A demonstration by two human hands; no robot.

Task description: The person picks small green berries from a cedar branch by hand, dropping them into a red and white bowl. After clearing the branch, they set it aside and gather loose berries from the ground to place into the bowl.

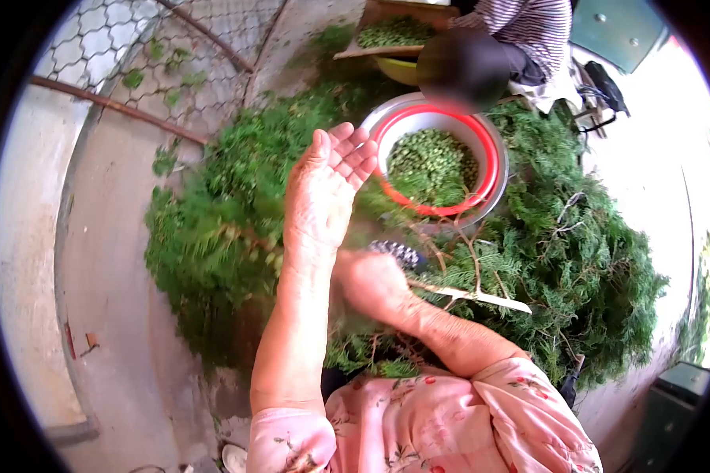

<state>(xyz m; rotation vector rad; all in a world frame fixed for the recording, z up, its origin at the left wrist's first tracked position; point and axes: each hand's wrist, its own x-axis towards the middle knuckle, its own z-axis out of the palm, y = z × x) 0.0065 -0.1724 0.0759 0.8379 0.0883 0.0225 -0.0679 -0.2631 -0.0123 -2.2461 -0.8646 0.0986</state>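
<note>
My left hand (327,189) is raised over the greenery, palm up, its fingers stretched out and nothing in it. Lower and to its right, my right hand (373,285) is closed in a fist on a leafy evergreen branch (481,298); the branch's pale, bare stem end sticks out to the right. Motion blurs this hand and the foliage beside it. Beyond both hands stands a white basin with a red rim (493,158), set in a larger metal basin (503,175). Small green cones (430,162) and some sprigs lie inside.
Heaped evergreen branches (599,260) surround the basins. Across from me sits a person in a striped top (528,27), by a wooden tray (375,12) of green cones over a yellow-green bowl (398,71). A wire mesh panel (181,63) lies at upper left.
</note>
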